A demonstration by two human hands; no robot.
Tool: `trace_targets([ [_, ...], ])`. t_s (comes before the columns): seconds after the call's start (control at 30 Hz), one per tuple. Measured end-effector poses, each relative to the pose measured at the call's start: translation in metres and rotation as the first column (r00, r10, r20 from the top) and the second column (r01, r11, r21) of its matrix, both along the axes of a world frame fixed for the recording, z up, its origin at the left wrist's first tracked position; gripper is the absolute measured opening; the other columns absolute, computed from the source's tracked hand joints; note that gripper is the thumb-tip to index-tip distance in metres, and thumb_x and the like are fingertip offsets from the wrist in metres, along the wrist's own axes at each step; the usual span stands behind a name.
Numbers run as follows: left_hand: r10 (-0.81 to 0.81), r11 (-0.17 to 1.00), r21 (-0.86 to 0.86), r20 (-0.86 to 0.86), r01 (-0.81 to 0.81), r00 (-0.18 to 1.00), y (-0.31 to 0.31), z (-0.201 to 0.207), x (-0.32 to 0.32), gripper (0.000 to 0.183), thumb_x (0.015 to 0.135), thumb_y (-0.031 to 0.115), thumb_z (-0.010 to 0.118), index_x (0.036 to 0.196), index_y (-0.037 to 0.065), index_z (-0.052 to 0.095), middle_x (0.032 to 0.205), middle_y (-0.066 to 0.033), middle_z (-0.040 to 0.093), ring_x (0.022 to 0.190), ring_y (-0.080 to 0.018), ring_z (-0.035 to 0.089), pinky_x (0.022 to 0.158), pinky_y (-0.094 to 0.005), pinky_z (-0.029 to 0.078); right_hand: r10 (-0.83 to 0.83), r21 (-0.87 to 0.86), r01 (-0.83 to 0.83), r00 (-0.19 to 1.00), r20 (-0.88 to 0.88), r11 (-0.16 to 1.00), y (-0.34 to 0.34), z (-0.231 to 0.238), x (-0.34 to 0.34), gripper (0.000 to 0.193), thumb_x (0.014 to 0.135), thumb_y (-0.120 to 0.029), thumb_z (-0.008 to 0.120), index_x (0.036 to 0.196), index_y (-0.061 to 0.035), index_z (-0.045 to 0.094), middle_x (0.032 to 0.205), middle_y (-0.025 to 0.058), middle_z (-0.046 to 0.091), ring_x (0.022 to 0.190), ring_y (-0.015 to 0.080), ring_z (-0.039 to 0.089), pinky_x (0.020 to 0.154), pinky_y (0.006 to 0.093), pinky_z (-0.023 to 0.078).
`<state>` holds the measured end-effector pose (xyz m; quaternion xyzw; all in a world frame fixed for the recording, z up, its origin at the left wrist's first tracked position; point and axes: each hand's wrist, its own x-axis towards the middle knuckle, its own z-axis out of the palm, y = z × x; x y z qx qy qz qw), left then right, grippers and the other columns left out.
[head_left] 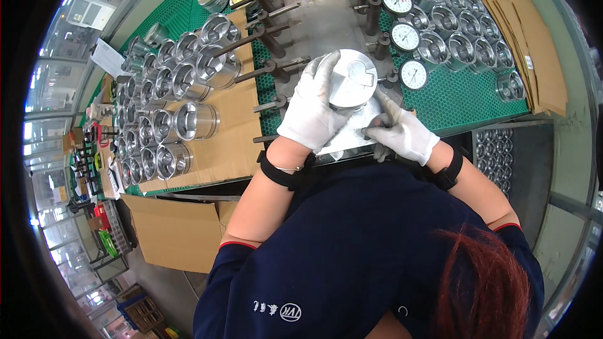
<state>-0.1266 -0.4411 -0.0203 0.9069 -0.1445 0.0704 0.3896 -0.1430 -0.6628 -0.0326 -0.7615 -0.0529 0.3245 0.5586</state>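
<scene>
A silver engine piston point(347, 91) is in front of me, its round crown with a shallow recess facing up. My left hand point(314, 110), in a white glove, grips its left side with the fingers wrapped round the rim. Close by the piston's lower right edge is my right hand point(402, 130), also gloved. Its fingers are curled near a small dark thing that I cannot make out. Beneath the hands lies a flat metal plate point(314, 22). A dial gauge point(414, 75) on a stand is just right of the piston.
Several pistons point(196, 121) stand on cardboard point(235, 144) at the left. More pistons point(461, 50) fill the green mat point(458, 107) at the right, beside cardboard sheets point(534, 50). Posts with rods point(270, 72) line the plate's left side; several dial gauges point(405, 36) line its right.
</scene>
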Motion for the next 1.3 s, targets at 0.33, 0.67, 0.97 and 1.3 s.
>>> trace_targets([
  [0.33, 0.03, 0.974, -0.219, -0.12, -0.056, 0.992, -0.004, 0.012, -0.012, 0.06, 0.077, 0.019, 0.08, 0.129, 0.0, 0.058, 0.128, -0.0225, 0.063, 0.115, -0.0344, 0.065, 0.096, -0.0398, 0.054, 0.098, -0.188, 0.02, 0.794, 0.6, 0.982, 0.0, 0.012, -0.013, 0.089, 0.09, -0.021, 0.072, 0.157, 0.0076, 0.021, 0.103, 0.0184, 0.071, 0.085, 0.0214, 0.071, 0.081, 0.0322, 0.056],
  [0.67, -0.383, 0.837, -0.468, -0.13, 0.284, 0.915, -0.035, 0.064, -0.036, 0.114, 0.06, 0.024, 0.097, 0.15, -0.003, 0.034, 0.132, -0.0191, 0.062, 0.118, -0.0333, 0.063, 0.103, -0.0426, 0.048, 0.053, 0.43, -0.056, 0.998, 0.021, 0.901, -0.054, 0.05, -0.018, 0.043, 0.102, -0.015, 0.055, 0.144, -0.0022, 0.052, 0.126, 0.0116, 0.067, 0.095, 0.0167, 0.063, 0.079, 0.0295, 0.051],
  [0.97, -0.19, 0.982, -0.014, 0.028, 0.19, 0.981, -0.024, 0.071, -0.032, 0.117, 0.06, 0.025, 0.095, 0.154, -0.003, 0.032, 0.14, -0.0254, 0.051, 0.126, -0.0391, 0.056, 0.108, -0.0454, 0.045, -0.099, 0.223, 0.133, 0.983, -0.157, 0.966, -0.049, 0.047, 0.007, 0.044, 0.102, -0.02, 0.06, 0.142, -0.0003, 0.055, 0.121, 0.013, 0.07, 0.108, 0.0194, 0.068, 0.092, 0.0291, 0.056],
  [1.3, 0.008, 0.961, 0.273, 0.135, -0.045, 0.991, -0.02, 0.024, -0.018, 0.098, 0.066, 0.035, 0.092, 0.145, 0.001, 0.045, 0.137, -0.031, 0.052, 0.121, -0.0478, 0.056, 0.104, -0.0502, 0.048, 0.028, 0.129, -0.004, 0.982, -0.186, 0.992, -0.025, 0.034, 0.001, 0.07, 0.097, -0.012, 0.062, 0.155, 0.008, 0.028, 0.088, 0.0067, 0.066, 0.073, 0.013, 0.066, 0.067, 0.0267, 0.056],
])
